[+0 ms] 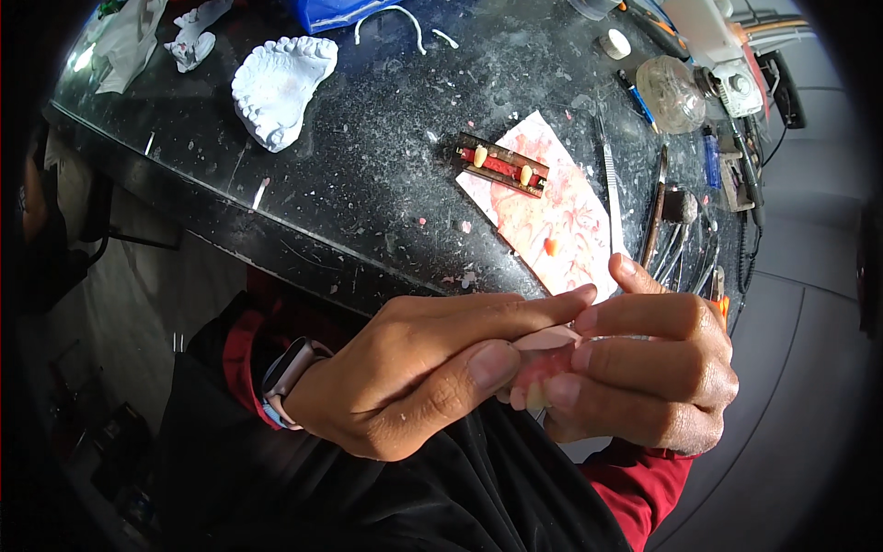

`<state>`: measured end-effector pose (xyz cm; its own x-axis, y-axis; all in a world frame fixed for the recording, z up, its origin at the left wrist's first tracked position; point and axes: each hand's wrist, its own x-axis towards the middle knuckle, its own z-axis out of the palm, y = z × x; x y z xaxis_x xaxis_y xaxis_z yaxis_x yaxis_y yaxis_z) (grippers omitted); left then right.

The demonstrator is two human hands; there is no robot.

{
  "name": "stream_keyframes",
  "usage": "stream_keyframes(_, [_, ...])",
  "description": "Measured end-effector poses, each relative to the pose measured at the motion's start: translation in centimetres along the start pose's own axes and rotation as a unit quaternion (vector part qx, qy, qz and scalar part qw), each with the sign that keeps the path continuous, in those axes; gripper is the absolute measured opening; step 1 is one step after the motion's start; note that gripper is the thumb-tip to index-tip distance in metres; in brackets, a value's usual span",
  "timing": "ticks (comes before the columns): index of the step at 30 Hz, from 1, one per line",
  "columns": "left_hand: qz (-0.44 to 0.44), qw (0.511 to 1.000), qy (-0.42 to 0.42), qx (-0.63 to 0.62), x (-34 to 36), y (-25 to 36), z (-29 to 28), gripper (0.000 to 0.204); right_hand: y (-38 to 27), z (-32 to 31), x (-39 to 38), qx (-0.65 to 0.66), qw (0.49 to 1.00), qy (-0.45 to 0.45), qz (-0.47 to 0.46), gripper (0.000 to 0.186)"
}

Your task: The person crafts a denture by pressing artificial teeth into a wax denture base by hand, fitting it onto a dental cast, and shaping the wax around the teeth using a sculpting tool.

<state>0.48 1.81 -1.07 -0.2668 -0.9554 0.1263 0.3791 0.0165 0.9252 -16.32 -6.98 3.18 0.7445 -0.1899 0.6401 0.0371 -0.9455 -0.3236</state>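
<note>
My left hand and my right hand meet in front of the bench edge, both closed on a denture with a pink base and pale teeth. My left thumb presses on the near side of the base. Curled right fingers cover its right part, so much of it is hidden. Beyond the hands lies a white sheet of paper smeared with red, bearing a small orange-red lump. A narrow dark tray with red wax and two loose teeth rests across the sheet's far left edge.
Behind on the left sits a white plaster dental cast, near a blue bag. To the right are a long metal instrument, a brown-handled tool, a blue pen and a round glass vessel. The dark bench is speckled.
</note>
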Motion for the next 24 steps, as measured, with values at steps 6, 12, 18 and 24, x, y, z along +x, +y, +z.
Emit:
stream_keyframes(6, [-0.017, 1.0, -0.015, 0.007, 0.1, 0.3, 0.1, 0.054, -0.6, -0.5, 0.5, -0.042, 0.999, -0.022, 0.024, 0.018])
stream_keyframes(12, [-0.007, 1.0, -0.015, -0.002, 0.1, 0.0, 0.1, 0.054, -0.7, -0.3, 0.7, -0.033, 0.998, -0.015, 0.057, 0.017])
stream_keyframes(18, [-0.066, 0.983, -0.051, -0.164, 0.0, 0.3, -0.1, 0.042, 0.2, -0.9, 1.1, 0.097, 0.983, -0.045, 0.151, 0.024])
stream_keyframes(24, [-0.147, 0.983, -0.031, -0.103, 0.2, 1.3, -0.3, 0.058, 0.3, -0.1, 0.2, 0.077, 0.994, 0.012, 0.072, 0.022])
